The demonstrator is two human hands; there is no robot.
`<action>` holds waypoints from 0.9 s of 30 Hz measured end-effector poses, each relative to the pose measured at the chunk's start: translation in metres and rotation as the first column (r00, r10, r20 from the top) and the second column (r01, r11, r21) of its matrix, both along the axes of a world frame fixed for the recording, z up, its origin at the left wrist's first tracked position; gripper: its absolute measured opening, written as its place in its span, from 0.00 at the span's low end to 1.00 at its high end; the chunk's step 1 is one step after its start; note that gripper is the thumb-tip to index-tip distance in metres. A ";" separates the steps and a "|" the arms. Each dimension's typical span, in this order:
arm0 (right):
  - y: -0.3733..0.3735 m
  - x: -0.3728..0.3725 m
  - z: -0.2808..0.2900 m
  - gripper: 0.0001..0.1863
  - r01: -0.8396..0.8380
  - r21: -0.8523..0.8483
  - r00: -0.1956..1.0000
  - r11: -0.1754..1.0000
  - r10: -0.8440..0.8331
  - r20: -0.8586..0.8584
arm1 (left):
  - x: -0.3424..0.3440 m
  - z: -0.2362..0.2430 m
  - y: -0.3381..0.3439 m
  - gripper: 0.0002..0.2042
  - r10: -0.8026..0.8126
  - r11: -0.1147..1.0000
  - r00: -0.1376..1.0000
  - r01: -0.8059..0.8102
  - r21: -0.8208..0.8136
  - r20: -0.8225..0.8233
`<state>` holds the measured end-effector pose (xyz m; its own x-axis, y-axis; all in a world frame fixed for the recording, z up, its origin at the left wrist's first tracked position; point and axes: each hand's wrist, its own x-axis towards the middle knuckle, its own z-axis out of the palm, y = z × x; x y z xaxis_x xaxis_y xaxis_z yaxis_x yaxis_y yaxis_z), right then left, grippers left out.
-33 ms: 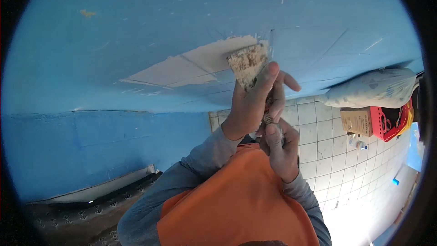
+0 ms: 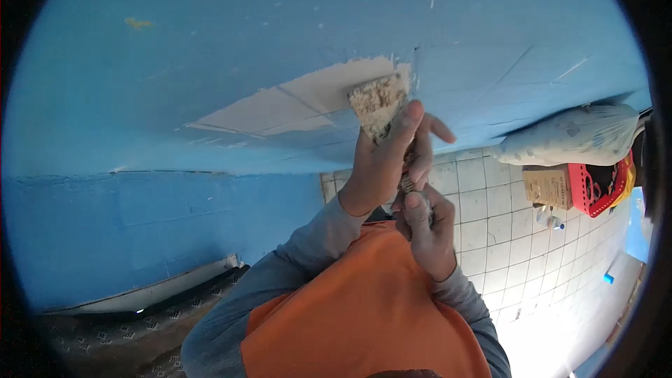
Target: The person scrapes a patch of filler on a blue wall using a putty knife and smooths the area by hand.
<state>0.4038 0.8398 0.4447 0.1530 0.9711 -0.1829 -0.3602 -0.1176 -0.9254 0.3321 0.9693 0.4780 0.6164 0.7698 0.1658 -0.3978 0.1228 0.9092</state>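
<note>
A putty knife (image 2: 379,101) with a wide blade caked in whitish and brown residue is held in front of the wall. My left hand (image 2: 390,157) is closed around its neck, thumb lying along the base of the blade and one finger stretched out to the right. Lower down, my right hand (image 2: 428,227) grips the end of the handle, thumb on top. Most of the handle is hidden by my fingers. Behind the blade, a pale bare patch (image 2: 280,103) shows in the blue wall (image 2: 231,21); whether the blade touches it I cannot tell.
White floor tiles (image 2: 498,227) spread to the right. Against the wall there sit a stuffed pale bag (image 2: 570,136), a cardboard box (image 2: 547,187) and a red basket (image 2: 591,199). A dark patterned cover (image 2: 150,329) lies at the lower left.
The putty knife and both hands have shifted very slightly down and to the left. My grip on it looks the same.
</note>
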 end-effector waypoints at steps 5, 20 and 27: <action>0.000 -0.001 0.000 0.20 0.025 0.024 1.000 0.999 -0.025 -0.003 | 0.000 0.003 -0.002 0.26 0.078 0.995 0.992 -0.083 -0.054 -0.094; 0.001 0.000 0.005 0.20 0.083 0.010 0.996 0.997 -0.083 0.010 | 0.003 0.009 0.000 0.28 -0.016 0.998 0.999 0.013 -0.063 -0.048; 0.002 0.002 0.005 0.21 0.086 0.040 0.996 0.995 -0.087 0.003 | 0.007 0.009 0.001 0.27 -0.036 0.997 0.997 0.031 -0.074 -0.071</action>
<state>0.4059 0.8415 0.4501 0.2375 0.9608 -0.1430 -0.3627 -0.0488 -0.9306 0.3392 0.9704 0.4868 0.6504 0.7568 0.0647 -0.3264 0.2016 0.9235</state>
